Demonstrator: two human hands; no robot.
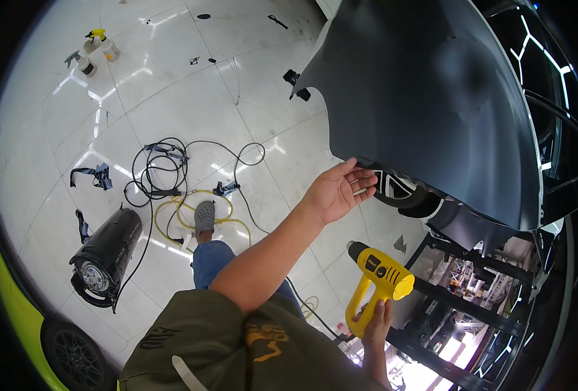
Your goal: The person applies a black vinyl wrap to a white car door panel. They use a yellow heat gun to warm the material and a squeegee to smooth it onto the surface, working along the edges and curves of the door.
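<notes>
My left hand (341,190) reaches up to the lower edge of a large dark grey matte car panel (426,98). The palm shows, with the fingers slightly curled and apart. Thumb and forefinger are at the panel's edge, close to the wheel arch; I cannot see a firm grip there. Lower and to the right, my right hand (377,322) is wrapped round the handle of a yellow heat gun (383,274). Its dark nozzle points up and left, below my left hand and apart from the panel. A wheel (396,188) shows under the panel.
A black cylindrical machine (113,251) lies on the tiled floor at left, near a coiled black cable (162,169) and a yellow cord (230,218). Spray bottles (109,49) stand at the far left. Film scraps (93,176) are scattered about. A lime-green car (15,313) borders the left.
</notes>
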